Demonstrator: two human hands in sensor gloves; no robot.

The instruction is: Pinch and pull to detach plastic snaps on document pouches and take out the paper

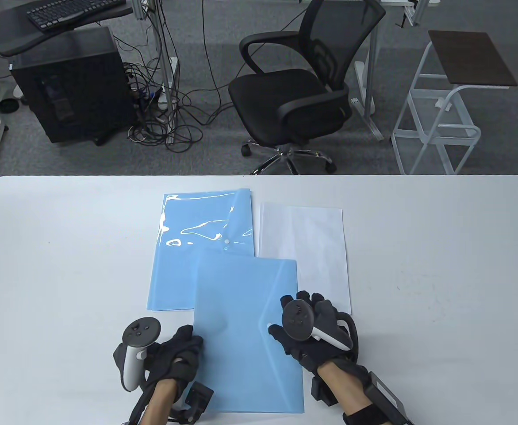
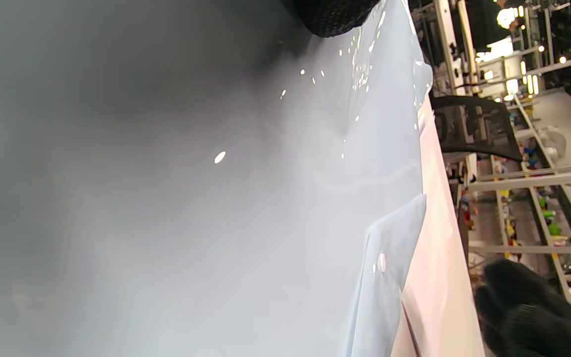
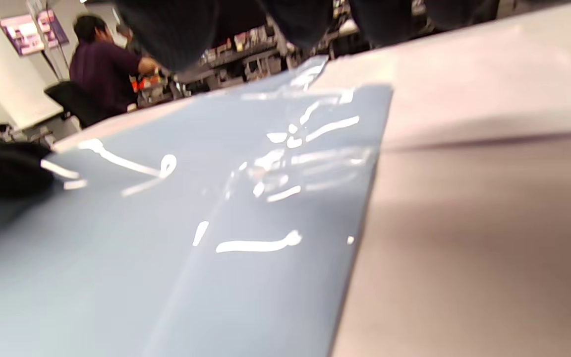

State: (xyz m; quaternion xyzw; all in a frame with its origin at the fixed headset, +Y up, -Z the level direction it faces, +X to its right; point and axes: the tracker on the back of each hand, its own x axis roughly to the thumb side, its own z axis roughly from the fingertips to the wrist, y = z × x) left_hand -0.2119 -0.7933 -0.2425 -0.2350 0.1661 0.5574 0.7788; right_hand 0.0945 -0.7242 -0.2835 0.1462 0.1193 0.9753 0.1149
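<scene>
Both hands held the near pouch, left hand gripping its edge, right hand at the flap, grip hidden; yanking might crease the paper inside.

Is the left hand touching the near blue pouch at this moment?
Touching. In the table view the left hand lies on the left edge of the near blue pouch, its fingers overlapping the plastic with no gap showing.
</scene>
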